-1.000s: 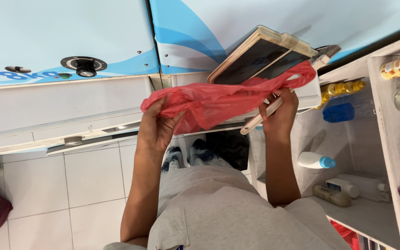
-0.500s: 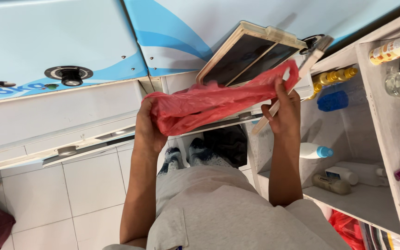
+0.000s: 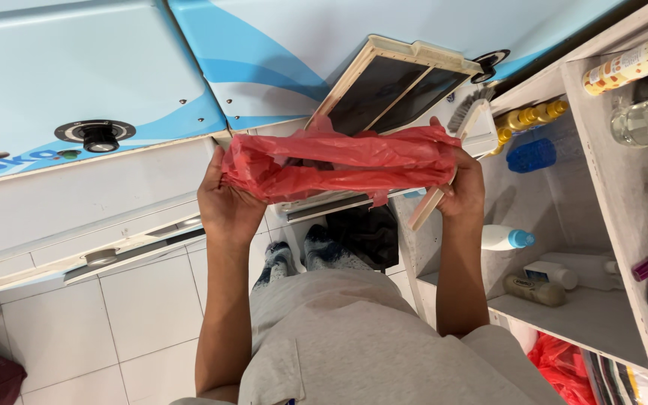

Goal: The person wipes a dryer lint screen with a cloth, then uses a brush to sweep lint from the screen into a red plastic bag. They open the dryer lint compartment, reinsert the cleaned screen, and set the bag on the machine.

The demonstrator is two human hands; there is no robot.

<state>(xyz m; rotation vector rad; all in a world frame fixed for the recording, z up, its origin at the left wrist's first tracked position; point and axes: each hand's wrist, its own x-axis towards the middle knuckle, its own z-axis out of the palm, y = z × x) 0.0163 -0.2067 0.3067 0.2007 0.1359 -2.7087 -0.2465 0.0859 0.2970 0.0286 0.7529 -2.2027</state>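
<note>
We've got the red plastic bag [image 3: 339,161] stretched mid-frame, left hand [image 3: 226,202] and right hand [image 3: 463,187] fingers clenched on its ends; right also pins a brush [image 3: 451,165].

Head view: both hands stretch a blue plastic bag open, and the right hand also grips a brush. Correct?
Not quite. In the head view the bag is red, not blue. Both the left hand and the right hand do hold it, and the right hand also grips the brush.

Bag [image 3: 354,161]: thin glossy crinkled red plastic; brush [image 3: 451,161] handle: pale wood; floor [image 3: 151,307]: glossy tile.
</note>
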